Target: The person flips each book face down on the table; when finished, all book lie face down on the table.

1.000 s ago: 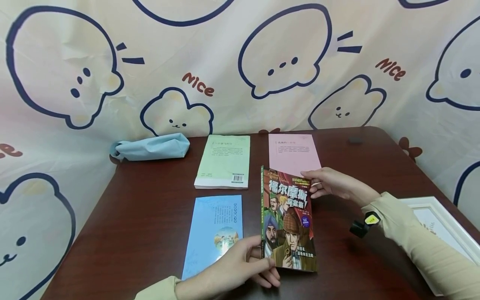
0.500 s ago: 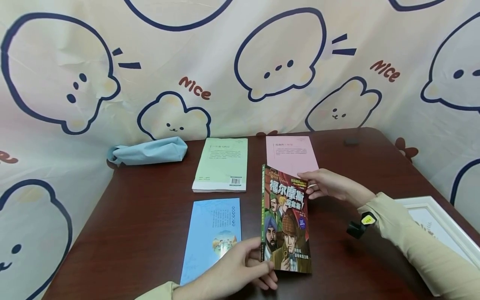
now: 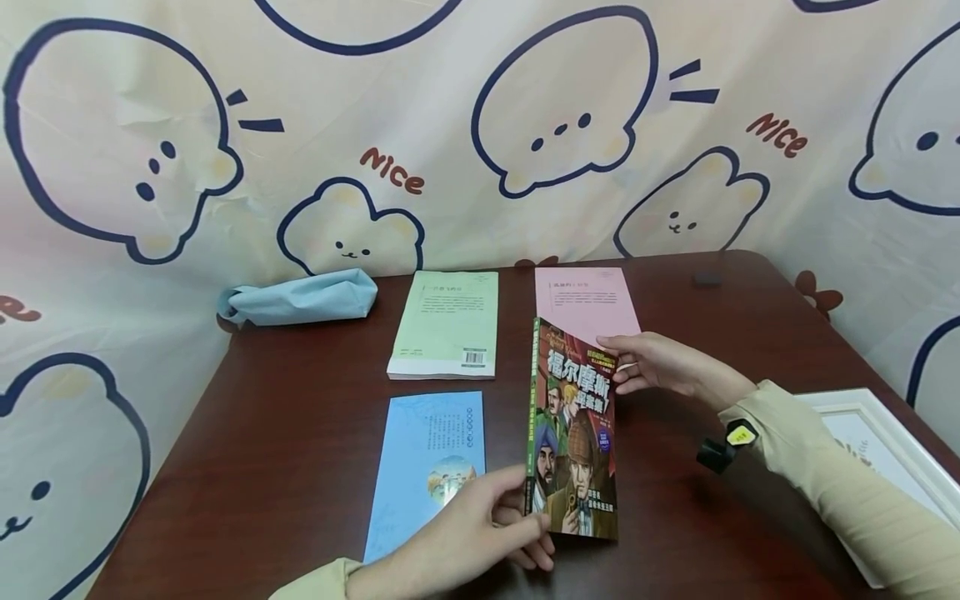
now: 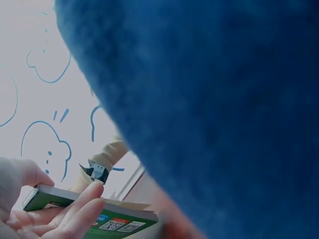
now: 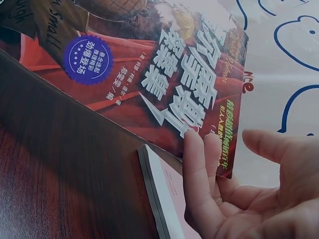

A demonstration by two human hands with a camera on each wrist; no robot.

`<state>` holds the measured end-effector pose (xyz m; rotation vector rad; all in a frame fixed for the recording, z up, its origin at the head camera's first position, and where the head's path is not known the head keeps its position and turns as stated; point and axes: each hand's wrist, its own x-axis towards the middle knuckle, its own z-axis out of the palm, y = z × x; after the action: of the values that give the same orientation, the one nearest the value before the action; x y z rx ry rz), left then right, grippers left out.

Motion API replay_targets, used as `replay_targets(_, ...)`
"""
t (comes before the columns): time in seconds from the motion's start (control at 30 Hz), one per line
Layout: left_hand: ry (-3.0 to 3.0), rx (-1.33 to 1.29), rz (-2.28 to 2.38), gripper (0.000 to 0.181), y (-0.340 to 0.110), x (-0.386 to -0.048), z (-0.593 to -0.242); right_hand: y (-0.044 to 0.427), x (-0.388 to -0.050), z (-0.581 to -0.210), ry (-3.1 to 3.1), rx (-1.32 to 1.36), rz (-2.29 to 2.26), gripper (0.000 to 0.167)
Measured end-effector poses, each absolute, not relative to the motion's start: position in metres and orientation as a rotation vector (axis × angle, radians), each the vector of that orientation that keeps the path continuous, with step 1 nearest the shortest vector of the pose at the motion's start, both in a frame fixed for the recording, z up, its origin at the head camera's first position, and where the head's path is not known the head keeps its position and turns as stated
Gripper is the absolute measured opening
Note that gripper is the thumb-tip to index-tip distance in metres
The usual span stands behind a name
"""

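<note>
A comic-style paperback book (image 3: 573, 442) is held tilted above the table. My left hand (image 3: 480, 521) grips its lower left corner, with the thumb in front and fingers behind. In the left wrist view the left hand (image 4: 60, 214) supports the book's spine (image 4: 109, 219) and back cover. At the upper right corner, my right hand (image 3: 660, 367) holds the book with thumb and fingers about the corner. The right wrist view shows the right hand's fingers (image 5: 199, 184) over the cover's edge and its thumb beside the top edge.
Behind the book lies a pink book (image 3: 585, 300). A green book (image 3: 446, 325) and a blue book (image 3: 420, 467) lie to the left. A light blue cloth pouch (image 3: 300, 300) is at the back left, a white frame (image 3: 885, 450) at right. A patterned curtain (image 3: 450, 108) hangs behind.
The paperback has turned slightly, showing more of its green spine and a narrower cover. Both hands keep their places on it. The head view has shifted a little.
</note>
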<state>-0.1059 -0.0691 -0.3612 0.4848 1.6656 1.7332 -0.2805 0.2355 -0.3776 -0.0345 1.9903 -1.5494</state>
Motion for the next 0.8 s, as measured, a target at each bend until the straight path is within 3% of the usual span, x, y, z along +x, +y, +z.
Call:
replay_targets(0.33,1.764,0.527,1.684,0.018,-0.0673,-0.1035,-0.3611,0.2325,-0.2779,-0.3754,1.976,-0.033,-1.534,0.066)
replay_targets(0.8,1.966,0.573,1.562,0.019,-0.0663,-0.1004,-0.3551,0.2296,-0.281,-0.3724,1.917,-0.053,-1.561,0.055)
